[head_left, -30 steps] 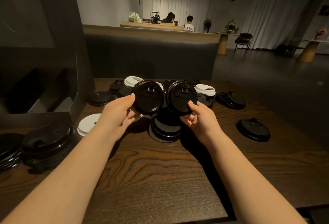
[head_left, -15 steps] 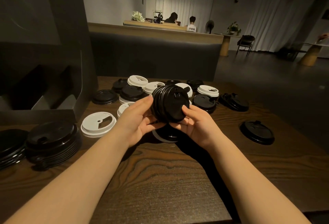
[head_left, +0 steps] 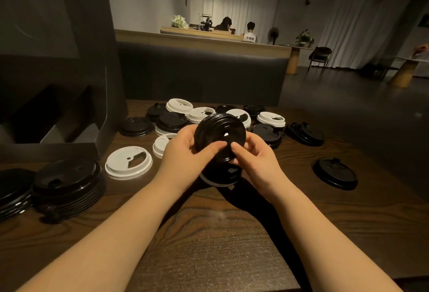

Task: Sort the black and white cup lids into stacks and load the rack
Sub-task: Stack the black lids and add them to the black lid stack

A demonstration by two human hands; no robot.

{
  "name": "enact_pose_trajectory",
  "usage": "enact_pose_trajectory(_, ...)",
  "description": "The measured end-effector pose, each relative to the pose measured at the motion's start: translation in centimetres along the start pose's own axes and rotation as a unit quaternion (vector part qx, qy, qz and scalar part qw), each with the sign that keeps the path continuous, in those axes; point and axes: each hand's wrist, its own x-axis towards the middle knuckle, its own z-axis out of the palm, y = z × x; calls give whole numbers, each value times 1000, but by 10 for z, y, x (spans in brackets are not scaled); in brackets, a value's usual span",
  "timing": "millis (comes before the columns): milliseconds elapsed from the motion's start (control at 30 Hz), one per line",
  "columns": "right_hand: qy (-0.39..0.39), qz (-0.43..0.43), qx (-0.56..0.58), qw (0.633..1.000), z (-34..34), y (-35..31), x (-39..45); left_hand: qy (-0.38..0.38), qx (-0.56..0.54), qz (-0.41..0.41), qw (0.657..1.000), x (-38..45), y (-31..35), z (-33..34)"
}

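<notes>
Above the middle of the wooden table (head_left: 209, 233), my left hand (head_left: 185, 152) and my right hand (head_left: 255, 161) together hold a small stack of black lids (head_left: 220, 133), tilted towards me, with both thumbs pressing its face. Directly below it a short pile of black lids on a white one (head_left: 220, 175) sits on the table. Loose black and white lids (head_left: 202, 114) lie scattered behind. A single white lid (head_left: 128, 161) lies to the left. A tall stack of black lids (head_left: 67, 184) stands at the left, with another black stack (head_left: 14, 189) at the frame edge.
A dark rack with angled slots (head_left: 58, 105) stands at the table's left rear. A lone black lid (head_left: 334, 173) lies to the right, and a loose heap of black lids (head_left: 304, 132) behind it. A dark bench back runs behind the table; people sit far off.
The two black lids held apart, one in each hand, have been brought together into one stack. The stack has tilted so its face now points towards me.
</notes>
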Motion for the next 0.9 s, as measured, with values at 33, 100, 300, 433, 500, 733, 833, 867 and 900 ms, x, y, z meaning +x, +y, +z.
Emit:
enact_pose_trajectory(33,-1,-10,-23,1000,0,0,-1,10,19,9,1000,1,-3,-1)
enact_pose_trajectory(100,-3,-29,-54,998,0,-3,-3,8,26,23,999,2,-2,-2)
enact_pose_trajectory(300,-49,-78,-57,994,-8,-20,-8,-73,111,60,989,3,-3,-10)
enact_pose_trajectory(433,-35,-92,-73,992,-9,-23,-8,-92,52,36,994,2,2,-10)
enact_pose_trajectory(500,-31,-77,-36,996,-9,-21,-7,-107,-37,-18,993,1,6,-8)
enact_pose_trajectory(733,-74,14,24,997,-4,-10,-3,-68,-117,-123,983,8,-7,-3)
enact_pose_trajectory(833,-94,34,18,995,-1,-7,-3,-58,-188,-152,969,11,-5,-6)
enact_pose_trajectory(867,-78,27,5,997,0,-7,-3,-61,-189,-151,968,10,-5,-6)
enact_pose_trajectory(900,-57,18,0,998,1,-7,-3,-65,-183,-149,970,10,-5,-5)
